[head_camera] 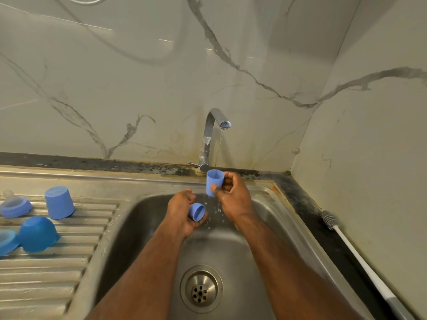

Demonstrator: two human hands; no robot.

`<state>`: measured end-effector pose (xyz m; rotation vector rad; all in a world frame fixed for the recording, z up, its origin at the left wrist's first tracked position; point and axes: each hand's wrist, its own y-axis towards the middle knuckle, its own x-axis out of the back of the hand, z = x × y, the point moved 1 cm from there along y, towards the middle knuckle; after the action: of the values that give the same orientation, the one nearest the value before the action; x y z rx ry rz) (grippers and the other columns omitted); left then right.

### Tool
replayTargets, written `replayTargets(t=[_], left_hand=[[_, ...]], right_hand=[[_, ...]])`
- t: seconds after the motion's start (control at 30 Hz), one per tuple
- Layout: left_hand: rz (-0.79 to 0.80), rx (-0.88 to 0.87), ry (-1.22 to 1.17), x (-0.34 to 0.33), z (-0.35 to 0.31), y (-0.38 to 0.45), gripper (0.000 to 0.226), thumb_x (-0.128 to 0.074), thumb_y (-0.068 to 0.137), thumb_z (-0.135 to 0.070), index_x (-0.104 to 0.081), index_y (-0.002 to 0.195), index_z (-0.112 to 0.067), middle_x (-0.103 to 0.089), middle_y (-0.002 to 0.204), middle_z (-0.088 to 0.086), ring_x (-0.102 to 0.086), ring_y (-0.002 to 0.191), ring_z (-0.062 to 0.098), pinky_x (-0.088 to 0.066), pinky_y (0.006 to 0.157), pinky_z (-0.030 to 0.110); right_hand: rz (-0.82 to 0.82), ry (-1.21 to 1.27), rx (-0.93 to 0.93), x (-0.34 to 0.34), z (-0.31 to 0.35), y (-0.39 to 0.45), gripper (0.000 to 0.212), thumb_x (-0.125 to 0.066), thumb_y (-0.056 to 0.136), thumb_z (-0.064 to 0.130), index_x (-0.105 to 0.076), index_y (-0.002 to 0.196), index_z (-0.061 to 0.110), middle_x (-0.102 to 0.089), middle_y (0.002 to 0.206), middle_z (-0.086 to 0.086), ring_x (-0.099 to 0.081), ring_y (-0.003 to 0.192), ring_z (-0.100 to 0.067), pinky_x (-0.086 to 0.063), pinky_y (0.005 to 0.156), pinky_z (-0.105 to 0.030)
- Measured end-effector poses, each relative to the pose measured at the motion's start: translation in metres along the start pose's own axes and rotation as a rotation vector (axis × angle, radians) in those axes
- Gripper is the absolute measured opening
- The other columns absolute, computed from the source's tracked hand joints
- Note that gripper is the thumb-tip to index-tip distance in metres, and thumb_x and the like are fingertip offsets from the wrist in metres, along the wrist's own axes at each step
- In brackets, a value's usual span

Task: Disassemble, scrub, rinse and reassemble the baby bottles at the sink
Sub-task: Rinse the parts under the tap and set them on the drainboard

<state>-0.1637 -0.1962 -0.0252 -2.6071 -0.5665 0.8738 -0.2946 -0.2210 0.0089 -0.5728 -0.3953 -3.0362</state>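
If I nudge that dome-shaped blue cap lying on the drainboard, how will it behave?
The dome cap looks like thin hollow plastic, so it is probably light and would move at a small push. It lies tilted on the ribbed drainboard, with its rounded side showing, so it may rock or roll. The metal looks wet, so it could also slide.

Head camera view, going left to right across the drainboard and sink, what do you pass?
Nipple ring → upturned blue cup → left hand gripping a small blue cap → right hand holding a blue cup under the tap → bottle brush.
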Motion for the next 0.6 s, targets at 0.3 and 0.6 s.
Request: replayTargets(t=[0.3, 0.6], left_hand=[[0.017, -0.015, -0.060, 0.002, 0.019, 0.006, 0.032, -0.068, 0.097, -0.019, -0.066, 0.121, 0.002, -0.070, 0.113, 0.021, -0.069, 0.101, 0.030, -0.061, 0.085, 0.043], [0.010, 0.090, -0.086, -0.033, 0.011, -0.009, 0.027, -0.057, 0.100, -0.005, -0.064, 0.125, -0.001, -0.071, 0.117, 0.023, -0.071, 0.104, 0.035, -0.064, 0.075, 0.041]], right_hand=[[0.105, -0.338, 0.166, 0.011, 0.008, 0.003, 0.047, -0.076, 0.081, 0.022, -0.062, 0.125, 0.023, -0.056, 0.120, 0.003, -0.054, 0.105, -0.012, -0.040, 0.087, -0.020], [0.396, -0.619, 0.042, 0.033, 0.054, 0.007, 0.053, -0.071, 0.082, 0.028, -0.062, 0.131, 0.009, -0.061, 0.131, -0.008, -0.050, 0.122, -0.025, -0.037, 0.097, -0.028]])
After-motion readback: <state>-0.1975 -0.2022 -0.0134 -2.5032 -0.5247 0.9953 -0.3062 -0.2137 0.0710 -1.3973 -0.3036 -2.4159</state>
